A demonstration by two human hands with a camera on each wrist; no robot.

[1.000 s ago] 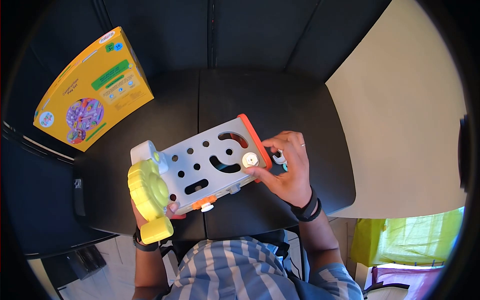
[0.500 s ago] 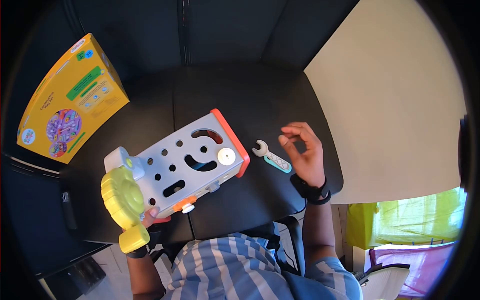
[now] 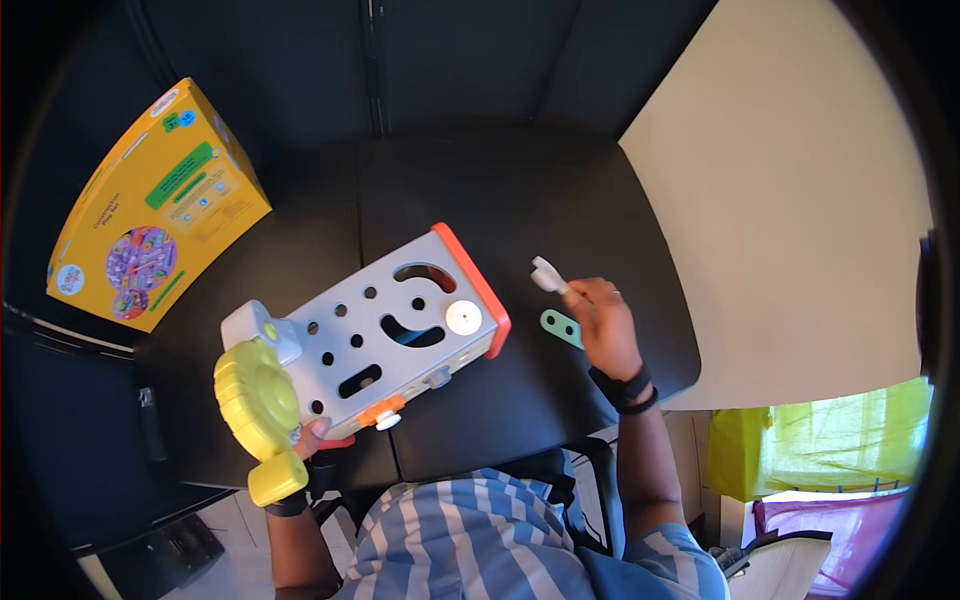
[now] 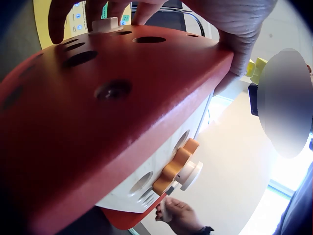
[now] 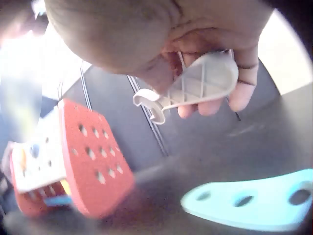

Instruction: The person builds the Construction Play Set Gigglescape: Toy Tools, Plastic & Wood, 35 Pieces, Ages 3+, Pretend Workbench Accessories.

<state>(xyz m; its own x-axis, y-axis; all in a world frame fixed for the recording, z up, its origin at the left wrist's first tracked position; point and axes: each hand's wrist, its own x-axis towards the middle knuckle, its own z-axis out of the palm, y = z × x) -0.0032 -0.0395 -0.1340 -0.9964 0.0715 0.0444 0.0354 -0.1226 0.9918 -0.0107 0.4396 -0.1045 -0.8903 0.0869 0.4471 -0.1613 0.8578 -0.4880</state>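
Note:
My left hand grips the left end of a toy workbench, which has a grey top with round holes and curved slots and red end panels. A white bolt sits in the top near its right end. On the front side are an orange wavy piece and a grey nut. A yellow part covers much of the left hand in the head view. My right hand holds a whitish toy wrench by its handle, raised right of the workbench. Below it lies a turquoise strip with holes.
A yellow product box stands at the back left of the black table. Dark panels rise behind the table, and a beige surface borders it on the right. A red panel fills much of the left wrist view.
My right hand has left the white bolt, moved right, and picked up the toy wrench from the table, uncovering the turquoise strip. My left hand stays on the workbench.

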